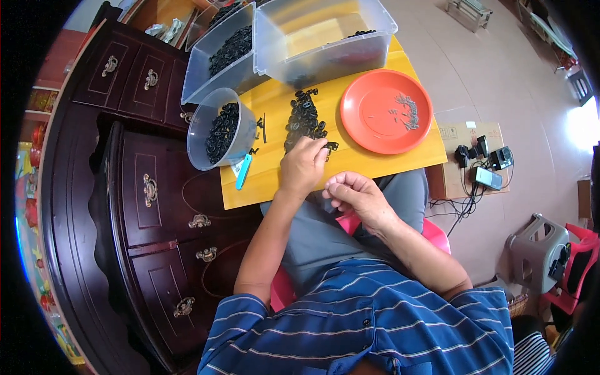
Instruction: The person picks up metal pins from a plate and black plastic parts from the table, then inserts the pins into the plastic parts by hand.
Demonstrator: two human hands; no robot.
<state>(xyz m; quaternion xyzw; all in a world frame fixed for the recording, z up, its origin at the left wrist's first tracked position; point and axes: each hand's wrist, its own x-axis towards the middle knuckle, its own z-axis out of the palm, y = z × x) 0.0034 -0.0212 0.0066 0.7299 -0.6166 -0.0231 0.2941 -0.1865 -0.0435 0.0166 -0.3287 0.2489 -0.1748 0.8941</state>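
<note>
At the near edge of the yellow board (250,195), my left hand (301,166) pinches a small black plastic part (332,146) between thumb and fingertips. Just beyond it lies a loose pile of similar black oval parts (304,119). My right hand (362,199) is closed in a pinch over my lap, a little nearer me and to the right; whatever its fingertips hold is too small to make out. An orange-red round plate (360,122) stands to the right of the pile, with many small grey metal pins (409,112) scattered on it.
Left on the board are a clear round tub (196,134) of black parts and a turquoise-handled cutter (244,172). Two clear bins (275,44) stand behind. A dark drawer cabinet (134,162) flanks the left; a cardboard box (450,178) with devices and cables sits right.
</note>
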